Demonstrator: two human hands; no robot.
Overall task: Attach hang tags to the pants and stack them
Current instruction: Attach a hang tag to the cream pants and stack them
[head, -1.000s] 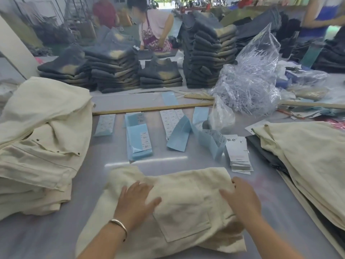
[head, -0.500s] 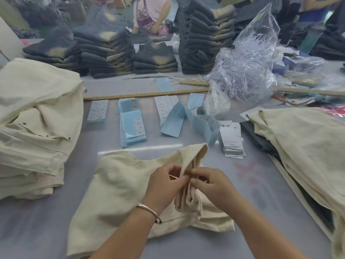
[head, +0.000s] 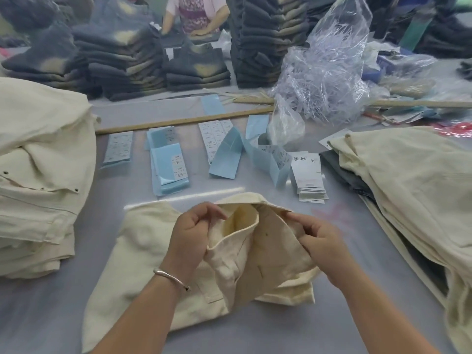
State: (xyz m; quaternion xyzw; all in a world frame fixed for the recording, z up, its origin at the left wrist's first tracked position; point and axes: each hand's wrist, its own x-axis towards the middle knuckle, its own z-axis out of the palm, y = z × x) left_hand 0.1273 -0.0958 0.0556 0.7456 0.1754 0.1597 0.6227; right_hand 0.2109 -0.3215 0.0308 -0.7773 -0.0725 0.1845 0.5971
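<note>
A folded pair of cream pants (head: pixel 143 254) lies on the grey table in front of me. My left hand (head: pixel 192 231) grips the raised waistband on its left side. My right hand (head: pixel 319 241) pinches the fabric on the right side, so the waist opening gapes between both hands and shows the pale inner lining. A small pile of white hang tags (head: pixel 307 175) lies beyond my right hand. Blue and white label strips (head: pixel 169 162) lie in rows across the middle of the table.
A cream pants stack (head: pixel 43 169) sits at the left, another cream pile (head: pixel 413 190) at the right. Dark folded jeans stacks (head: pixel 265 39) and a clear plastic bag (head: pixel 329 72) stand behind a wooden stick (head: pixel 184 121). A person works at the far side.
My hands went from lying flat on the folded pants to lifting the waistband at its centre. They have now moved apart, pulling the waist open.
</note>
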